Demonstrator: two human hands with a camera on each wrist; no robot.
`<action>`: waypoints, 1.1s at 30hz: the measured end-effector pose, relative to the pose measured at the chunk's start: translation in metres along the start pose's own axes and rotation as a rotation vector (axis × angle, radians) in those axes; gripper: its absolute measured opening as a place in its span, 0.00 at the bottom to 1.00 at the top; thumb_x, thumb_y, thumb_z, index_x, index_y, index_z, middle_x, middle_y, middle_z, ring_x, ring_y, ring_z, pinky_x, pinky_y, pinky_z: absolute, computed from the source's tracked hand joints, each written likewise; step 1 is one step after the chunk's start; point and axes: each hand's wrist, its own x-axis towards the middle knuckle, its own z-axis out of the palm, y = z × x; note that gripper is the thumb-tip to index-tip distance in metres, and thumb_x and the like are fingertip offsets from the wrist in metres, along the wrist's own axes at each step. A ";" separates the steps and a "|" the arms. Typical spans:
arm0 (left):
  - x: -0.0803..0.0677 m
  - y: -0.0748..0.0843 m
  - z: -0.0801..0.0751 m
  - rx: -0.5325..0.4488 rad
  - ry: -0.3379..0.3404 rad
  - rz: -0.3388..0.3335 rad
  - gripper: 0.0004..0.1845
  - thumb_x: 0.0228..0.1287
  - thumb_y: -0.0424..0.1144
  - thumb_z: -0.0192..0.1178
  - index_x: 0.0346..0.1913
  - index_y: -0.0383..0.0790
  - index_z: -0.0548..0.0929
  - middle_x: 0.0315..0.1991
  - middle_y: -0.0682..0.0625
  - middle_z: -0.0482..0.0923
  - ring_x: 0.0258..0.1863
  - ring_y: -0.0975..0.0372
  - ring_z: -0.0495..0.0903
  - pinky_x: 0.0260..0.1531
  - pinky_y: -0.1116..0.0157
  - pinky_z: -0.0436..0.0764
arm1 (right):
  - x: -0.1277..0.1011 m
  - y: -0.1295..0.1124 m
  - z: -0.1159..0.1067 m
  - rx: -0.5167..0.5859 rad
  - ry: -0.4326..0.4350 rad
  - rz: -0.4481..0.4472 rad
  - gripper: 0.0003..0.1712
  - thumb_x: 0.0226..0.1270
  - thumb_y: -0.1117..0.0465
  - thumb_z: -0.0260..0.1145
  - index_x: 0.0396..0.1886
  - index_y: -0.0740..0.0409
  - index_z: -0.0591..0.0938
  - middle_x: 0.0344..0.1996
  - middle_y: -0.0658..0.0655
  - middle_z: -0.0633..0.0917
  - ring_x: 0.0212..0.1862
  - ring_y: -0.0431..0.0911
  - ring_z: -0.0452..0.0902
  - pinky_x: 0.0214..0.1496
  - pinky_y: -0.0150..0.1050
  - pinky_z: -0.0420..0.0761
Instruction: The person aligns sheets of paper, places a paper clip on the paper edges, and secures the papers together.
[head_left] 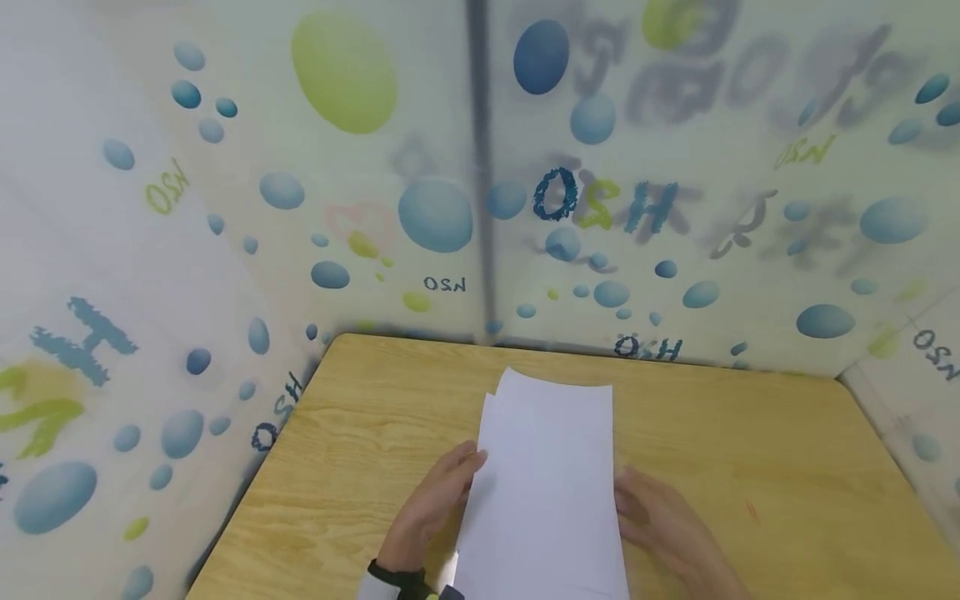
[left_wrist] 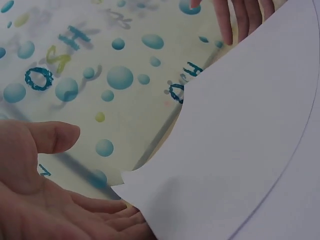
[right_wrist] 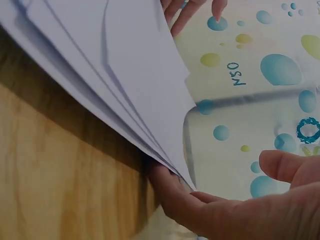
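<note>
A stack of several white paper sheets (head_left: 547,483) sits in the middle of a wooden table (head_left: 750,467), its far corners slightly fanned. My left hand (head_left: 438,496) is at the stack's left edge and my right hand (head_left: 660,517) at its right edge. In the left wrist view the left hand (left_wrist: 55,200) lies palm up, its straight fingers under the paper (left_wrist: 240,150) and its thumb clear of it. In the right wrist view the right hand (right_wrist: 235,210) has its fingers beneath the lifted sheets (right_wrist: 100,60), thumb apart, above the table (right_wrist: 50,175).
Translucent walls (head_left: 225,250) printed with blue and green bubbles and letters close the table in at the left, back and right. A dark vertical post (head_left: 480,167) shows behind the back wall. Bare wood (head_left: 360,433) lies on both sides of the paper.
</note>
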 end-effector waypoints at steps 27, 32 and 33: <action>0.009 0.009 0.033 -0.197 -0.097 -0.085 0.39 0.69 0.52 0.57 0.73 0.36 0.54 0.54 0.38 0.75 0.50 0.48 0.78 0.45 0.46 0.78 | 0.001 -0.014 0.016 -0.262 0.158 -0.059 0.35 0.79 0.49 0.45 0.77 0.57 0.48 0.73 0.66 0.54 0.72 0.64 0.50 0.66 0.62 0.56; -0.002 0.031 0.036 -0.066 -0.111 0.056 0.40 0.70 0.59 0.51 0.74 0.37 0.55 0.57 0.40 0.73 0.55 0.49 0.74 0.54 0.45 0.71 | -0.022 -0.038 0.018 -0.402 0.222 -0.102 0.36 0.76 0.39 0.44 0.76 0.49 0.55 0.71 0.60 0.64 0.70 0.58 0.59 0.64 0.61 0.61; -0.004 0.037 0.035 -0.049 -0.116 0.094 0.39 0.70 0.59 0.51 0.74 0.38 0.55 0.58 0.40 0.72 0.57 0.49 0.73 0.56 0.45 0.69 | -0.025 -0.043 0.019 -0.391 0.226 -0.110 0.35 0.76 0.38 0.45 0.75 0.47 0.56 0.69 0.59 0.67 0.67 0.57 0.63 0.62 0.60 0.65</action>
